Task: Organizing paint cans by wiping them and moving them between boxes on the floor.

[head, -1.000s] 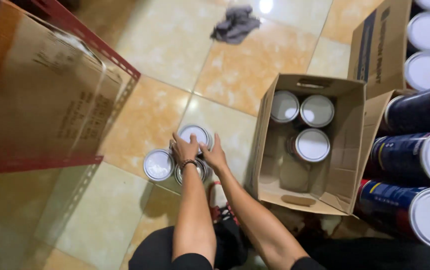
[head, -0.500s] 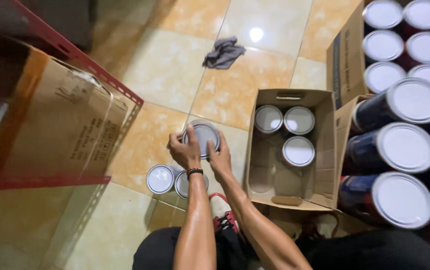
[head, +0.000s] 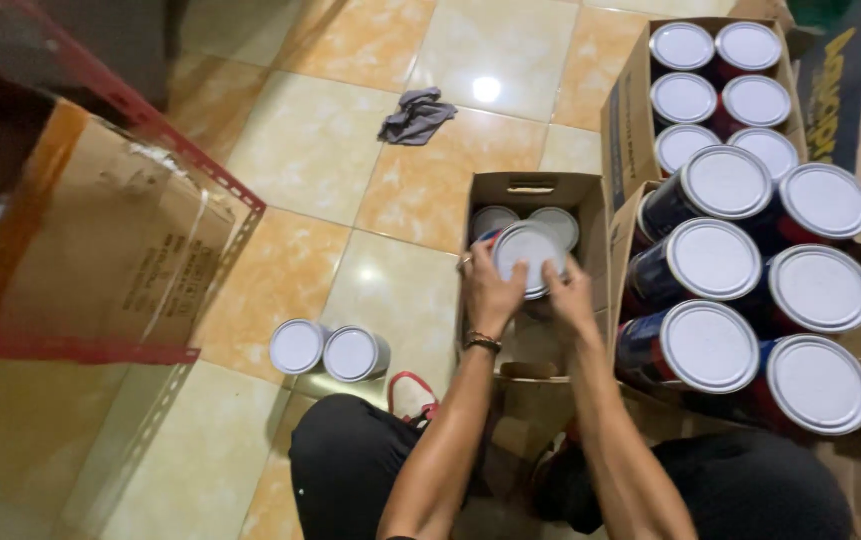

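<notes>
Our fingers (head: 510, 268) wrap a round metal can (head: 528, 258) with a flat pale lid, left hand (head: 491, 292) and right hand (head: 568, 296) gripping either side, over the open cardboard box (head: 510, 192). Inside it, two similar cans (head: 527, 221) probably stand upright. Left of the box, two loose cans (head: 328, 350) sit on the glossy tiled floor (head: 300, 150).

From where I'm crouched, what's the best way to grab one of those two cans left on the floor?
Probably from above, with both hands on opposite sides of the round wall. The nearer can stands upright, its flat lid facing up, touching its neighbour on one side, so come in across the free sides. The left hand and right hand hold the can over the box that way.
</notes>
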